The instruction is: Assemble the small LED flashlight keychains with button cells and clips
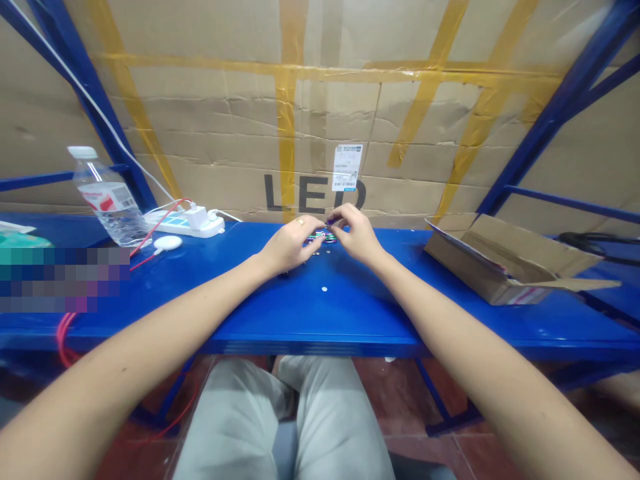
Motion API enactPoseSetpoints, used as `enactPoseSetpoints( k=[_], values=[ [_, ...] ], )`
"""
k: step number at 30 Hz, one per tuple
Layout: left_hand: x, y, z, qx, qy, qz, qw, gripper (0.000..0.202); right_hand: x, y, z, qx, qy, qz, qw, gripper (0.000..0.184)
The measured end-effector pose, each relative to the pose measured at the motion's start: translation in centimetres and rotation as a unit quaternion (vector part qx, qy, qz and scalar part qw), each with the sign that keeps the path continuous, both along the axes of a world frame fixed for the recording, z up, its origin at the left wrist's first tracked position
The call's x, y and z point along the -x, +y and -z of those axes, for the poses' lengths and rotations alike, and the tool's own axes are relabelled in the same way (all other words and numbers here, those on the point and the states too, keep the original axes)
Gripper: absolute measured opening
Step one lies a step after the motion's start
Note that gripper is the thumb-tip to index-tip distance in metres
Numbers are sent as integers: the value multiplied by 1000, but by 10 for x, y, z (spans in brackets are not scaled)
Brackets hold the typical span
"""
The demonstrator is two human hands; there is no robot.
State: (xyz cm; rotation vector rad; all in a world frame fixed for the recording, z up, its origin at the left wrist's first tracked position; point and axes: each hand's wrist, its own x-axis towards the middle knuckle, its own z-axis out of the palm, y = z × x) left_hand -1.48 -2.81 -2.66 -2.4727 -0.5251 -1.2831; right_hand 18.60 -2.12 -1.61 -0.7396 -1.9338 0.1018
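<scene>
Here we are at the blue bench point(300, 317), and all the action is in one tight spot near its far edge, where both hands meet over a cluster of thin, glinting strips point(330, 238). The right hand point(357, 231) comes in from above, thumb and fingertips nearly together, and it looks like a pinch on a small dark piece point(329, 224) just over the strips. The left hand point(290, 245) sits half curled on the near left, its thumb and forefinger a little apart beside the cluster; whether it grips a strip or merely steadies one, I cannot tell. Danger here? Plenty, I'd judge: parts this small could slip out of a light pinch, and a knuckle brushing the cluster could scatter it. Loose bits point(315, 253) lie right below the fingers, and a white disc point(325, 289) rests nearer the person, so a dragging wrist or sleeveless forearm could sweep either away. Now the lie of it: the strips look flat, long axis running left to right, roughly along the bench's front edge, though which end leads is too small to read. The dark piece's own direction is lost between the fingertips. Off to the right, the open carton point(465, 270) stands well apart.
</scene>
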Motion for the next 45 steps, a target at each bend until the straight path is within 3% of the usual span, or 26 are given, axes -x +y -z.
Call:
enactPoseSetpoints(
  k=[6,17,26,32,38,41,45],
  values=[
    [1,9,6,-57,9,1,998,27,-1,2,1,-7,9,-7,1000,14],
    [-1,9,9,-83,33,-43,995,33,-2,1,0,-36,-22,12,999,18],
    [-5,0,1,-9,20,-33,999,18,-1,-1,1,-42,-37,1,998,18],
    [-2,-3,-1,76,-32,-36,996,9,5,0,5,12,-12,-4,1000,16],
    [1,-1,-5,78,-15,-58,995,8,2,4,5,62,21,-3,998,13],
    [3,3,-5,112,20,-78,990,14,1,7,8,147,41,-18,988,16],
    [7,10,-2,201,105,-116,967,24,-1,15,17,319,43,-36,946,20]
  ],
)
